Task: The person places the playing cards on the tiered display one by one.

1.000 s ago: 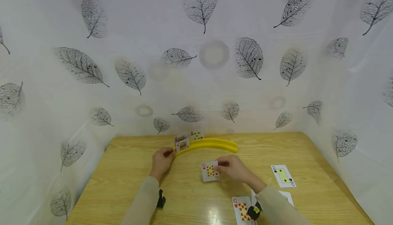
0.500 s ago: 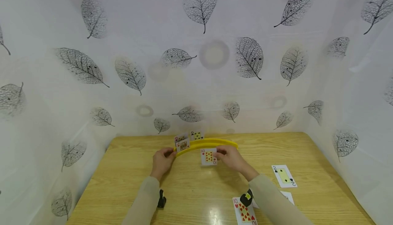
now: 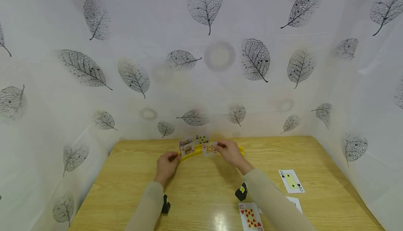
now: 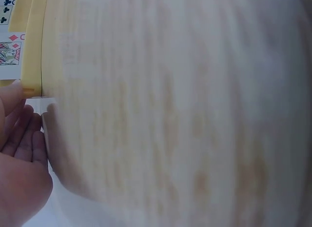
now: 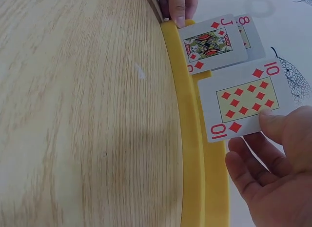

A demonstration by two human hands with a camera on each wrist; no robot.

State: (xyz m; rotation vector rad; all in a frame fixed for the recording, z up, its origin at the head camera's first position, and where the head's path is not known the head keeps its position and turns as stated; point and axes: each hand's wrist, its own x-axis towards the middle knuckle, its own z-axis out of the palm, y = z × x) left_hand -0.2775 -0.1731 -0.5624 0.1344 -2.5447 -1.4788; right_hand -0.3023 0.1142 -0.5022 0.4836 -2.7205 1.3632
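Note:
My right hand [image 3: 232, 154] pinches a ten of diamonds playing card [image 5: 246, 101] by its right edge, thumb on the face and fingers behind. The card's bottom edge is at the curved yellow card holder [image 5: 191, 119]; I cannot tell whether it sits in the groove. At the holder's left end, my left hand [image 3: 166, 168] grips the tip between thumb and fingers. A jack of diamonds [image 3: 188, 149] stands in the front groove near that end. Behind it stand an eight [image 5: 243, 34] with red pips and a black-suited card [image 3: 202, 139].
On the wooden table [image 3: 126, 182] at the right lie a two of spades [image 3: 291, 181], a ten of hearts [image 3: 250, 217] and a card [image 3: 295, 203] partly under my sleeve. Black wrist gear [image 3: 241, 191] hangs by the right sleeve. A leaf-patterned curtain [image 3: 201, 91] closes off the back.
My right hand has carried the ten of diamonds away from me and slightly left, from above the table to the card holder. The left hand has stayed at the holder's end.

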